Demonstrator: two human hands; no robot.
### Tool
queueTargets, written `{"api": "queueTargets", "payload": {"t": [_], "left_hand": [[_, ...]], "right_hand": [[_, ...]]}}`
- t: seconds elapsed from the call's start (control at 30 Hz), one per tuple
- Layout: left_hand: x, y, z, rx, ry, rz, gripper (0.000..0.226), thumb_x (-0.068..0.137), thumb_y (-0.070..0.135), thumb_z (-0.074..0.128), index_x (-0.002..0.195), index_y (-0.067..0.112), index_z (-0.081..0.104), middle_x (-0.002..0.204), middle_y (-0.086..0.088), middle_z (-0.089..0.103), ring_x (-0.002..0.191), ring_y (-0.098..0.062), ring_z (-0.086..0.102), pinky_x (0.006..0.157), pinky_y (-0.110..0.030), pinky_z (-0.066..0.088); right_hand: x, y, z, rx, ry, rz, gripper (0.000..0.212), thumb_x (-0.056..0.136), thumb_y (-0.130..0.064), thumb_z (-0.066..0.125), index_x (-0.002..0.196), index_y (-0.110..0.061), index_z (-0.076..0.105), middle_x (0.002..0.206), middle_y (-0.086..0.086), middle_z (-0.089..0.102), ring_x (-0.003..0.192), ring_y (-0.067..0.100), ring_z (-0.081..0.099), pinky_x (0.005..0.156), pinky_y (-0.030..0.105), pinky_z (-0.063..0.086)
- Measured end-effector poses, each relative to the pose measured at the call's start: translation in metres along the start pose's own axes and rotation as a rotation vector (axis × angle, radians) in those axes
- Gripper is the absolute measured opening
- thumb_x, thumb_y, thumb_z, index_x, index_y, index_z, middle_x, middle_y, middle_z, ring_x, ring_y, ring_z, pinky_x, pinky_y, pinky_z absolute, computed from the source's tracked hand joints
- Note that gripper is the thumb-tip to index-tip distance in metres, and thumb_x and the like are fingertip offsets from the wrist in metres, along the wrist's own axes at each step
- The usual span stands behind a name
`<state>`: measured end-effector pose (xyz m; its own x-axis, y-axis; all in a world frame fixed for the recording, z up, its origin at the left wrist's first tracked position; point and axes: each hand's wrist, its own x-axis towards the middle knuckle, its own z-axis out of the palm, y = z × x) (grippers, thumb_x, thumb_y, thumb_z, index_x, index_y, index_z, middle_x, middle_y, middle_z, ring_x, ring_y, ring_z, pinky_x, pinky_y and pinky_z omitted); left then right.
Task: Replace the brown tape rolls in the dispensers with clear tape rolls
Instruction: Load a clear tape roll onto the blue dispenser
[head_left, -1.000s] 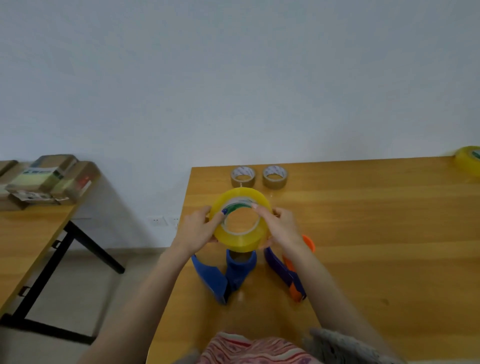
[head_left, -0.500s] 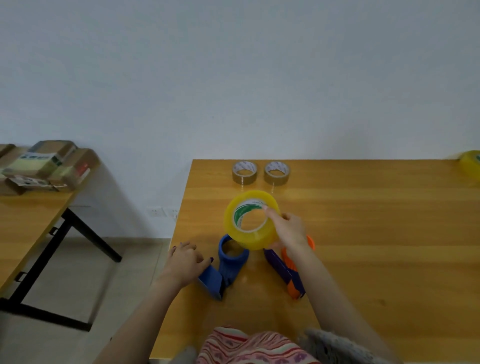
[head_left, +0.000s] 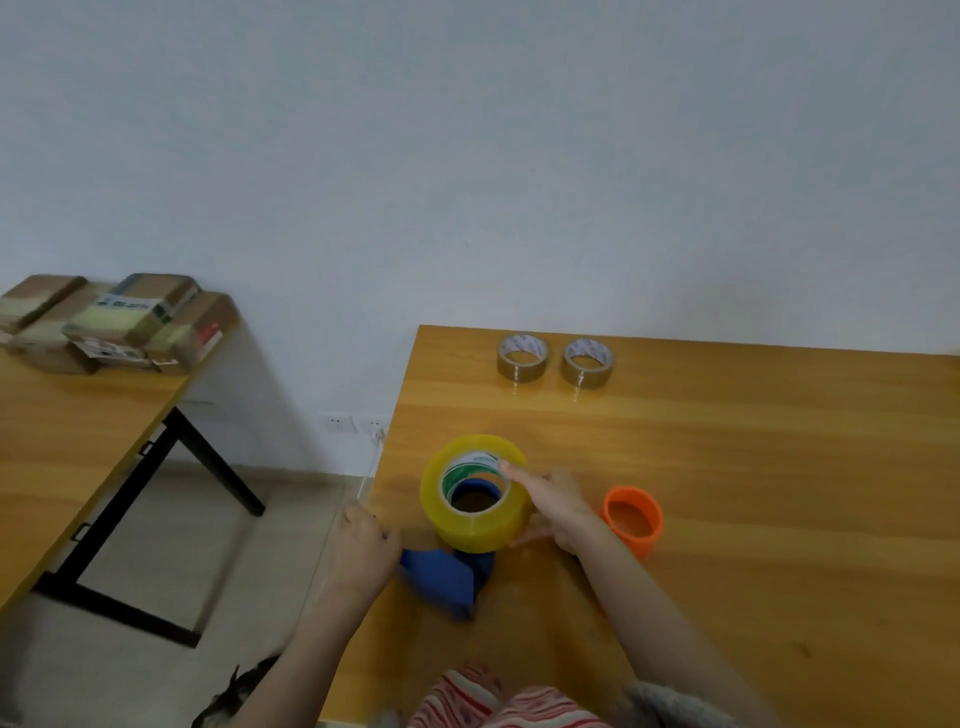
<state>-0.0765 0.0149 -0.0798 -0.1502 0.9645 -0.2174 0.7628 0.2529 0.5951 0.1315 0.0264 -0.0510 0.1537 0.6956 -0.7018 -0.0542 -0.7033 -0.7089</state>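
A yellowish clear tape roll (head_left: 475, 525) sits over the blue dispenser's (head_left: 441, 574) upright core, near the table's front left. My right hand (head_left: 553, 506) grips the roll's right side, a finger over its top rim. My left hand (head_left: 363, 551) holds the dispenser's blue handle at the table's left edge. An orange dispenser (head_left: 632, 519) stands just right of my right hand, its core bare. Two brown tape rolls (head_left: 522, 358) (head_left: 587, 362) lie flat side by side at the table's far edge.
The wooden table (head_left: 753, 493) stretches to the right. A second wooden table (head_left: 62, 447) at the left carries several cardboard parcels (head_left: 135, 322). Between the tables is floor, with wall sockets (head_left: 353, 423) low on the white wall.
My left hand let go of the roll and took the blue dispenser's handle. My right hand lowered the roll onto the blue core. The view has shifted down and right.
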Motion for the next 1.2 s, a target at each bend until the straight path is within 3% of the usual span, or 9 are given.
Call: {"api": "queueTargets", "payload": {"t": [0.07, 0.33, 0.43, 0.6, 0.73, 0.97, 1.03, 1.1, 1.2], "left_hand": [[0.001, -0.007, 0.005, -0.096, -0.089, -0.058, 0.027, 0.088, 0.008, 0.048, 0.062, 0.01, 0.039, 0.057, -0.003, 0.036, 0.051, -0.016, 0.036, 0.047, -0.034, 0.031], [0.002, -0.016, 0.007, -0.146, -0.188, -0.063, 0.032, 0.093, 0.017, 0.046, 0.062, 0.018, 0.038, 0.059, 0.0, 0.042, 0.056, -0.014, 0.041, 0.049, -0.028, 0.027], [0.001, -0.014, 0.008, -0.156, -0.192, -0.077, 0.032, 0.095, 0.017, 0.044, 0.063, 0.015, 0.038, 0.058, -0.001, 0.041, 0.053, -0.013, 0.04, 0.048, -0.027, 0.026], [-0.002, -0.011, 0.008, -0.191, -0.201, -0.103, 0.021, 0.096, 0.017, 0.042, 0.079, 0.004, 0.045, 0.064, -0.003, 0.047, 0.057, -0.013, 0.045, 0.049, -0.026, 0.029], [0.0, -0.013, 0.006, -0.186, -0.218, -0.103, 0.021, 0.096, 0.022, 0.042, 0.093, 0.003, 0.052, 0.08, -0.009, 0.059, 0.066, -0.012, 0.051, 0.051, -0.024, 0.033], [0.008, -0.016, 0.008, -0.185, -0.228, -0.116, 0.023, 0.095, 0.021, 0.044, 0.075, 0.009, 0.046, 0.067, -0.008, 0.053, 0.064, -0.024, 0.053, 0.064, -0.041, 0.045], [0.009, -0.017, 0.01, -0.201, -0.233, -0.125, 0.023, 0.095, 0.021, 0.044, 0.08, 0.004, 0.05, 0.074, -0.015, 0.058, 0.073, -0.032, 0.059, 0.073, -0.051, 0.05], [0.009, -0.018, 0.01, -0.23, -0.237, -0.145, 0.022, 0.094, 0.02, 0.045, 0.089, 0.001, 0.053, 0.083, -0.018, 0.061, 0.082, -0.035, 0.062, 0.079, -0.054, 0.053], [0.012, -0.016, 0.01, -0.259, -0.258, -0.19, 0.018, 0.094, 0.019, 0.045, 0.09, 0.004, 0.055, 0.092, -0.02, 0.062, 0.089, -0.036, 0.062, 0.084, -0.055, 0.052]], "right_hand": [[0.005, 0.002, 0.003, 0.0, -0.007, 0.01, 0.053, 0.079, -0.042, 0.07, 0.111, -0.006, 0.048, 0.089, 0.001, 0.052, 0.076, 0.021, 0.06, 0.064, 0.047, 0.059], [0.02, 0.006, 0.01, 0.046, -0.036, 0.029, 0.079, 0.08, -0.042, 0.069, 0.139, -0.004, 0.033, 0.139, 0.014, 0.042, 0.098, 0.027, 0.052, 0.07, 0.051, 0.059], [0.021, 0.005, 0.006, 0.025, -0.066, 0.032, 0.084, 0.079, -0.043, 0.07, 0.142, -0.006, 0.029, 0.141, 0.014, 0.04, 0.088, 0.023, 0.053, 0.069, 0.051, 0.059], [0.026, 0.005, -0.002, -0.101, -0.09, 0.015, 0.087, 0.08, -0.043, 0.068, 0.145, -0.008, 0.023, 0.149, 0.012, 0.031, 0.129, 0.035, 0.04, 0.064, 0.045, 0.059], [0.034, 0.008, -0.004, -0.203, -0.06, -0.017, 0.074, 0.084, -0.042, 0.066, 0.138, -0.001, 0.035, 0.144, 0.014, 0.038, 0.123, 0.034, 0.045, 0.078, 0.053, 0.057], [0.042, 0.017, -0.005, -0.152, -0.082, 0.04, 0.074, 0.087, -0.041, 0.061, 0.144, -0.009, 0.027, 0.148, 0.012, 0.032, 0.131, 0.036, 0.038, 0.074, 0.049, 0.058], [0.044, 0.021, -0.006, -0.185, -0.049, 0.033, 0.066, 0.089, -0.042, 0.059, 0.138, -0.006, 0.034, 0.139, 0.014, 0.041, 0.123, 0.035, 0.046, 0.066, 0.044, 0.057], [0.047, 0.024, -0.005, -0.311, -0.005, -0.027, 0.043, 0.089, -0.046, 0.056, 0.106, -0.007, 0.054, 0.104, 0.013, 0.056, 0.093, 0.027, 0.057, 0.067, 0.041, 0.056], [0.054, 0.029, -0.003, -0.483, 0.075, -0.145, 0.05, 0.09, -0.05, 0.051, 0.057, -0.014, 0.036, 0.055, 0.002, 0.036, 0.049, 0.015, 0.036, 0.051, 0.031, 0.036]]}}
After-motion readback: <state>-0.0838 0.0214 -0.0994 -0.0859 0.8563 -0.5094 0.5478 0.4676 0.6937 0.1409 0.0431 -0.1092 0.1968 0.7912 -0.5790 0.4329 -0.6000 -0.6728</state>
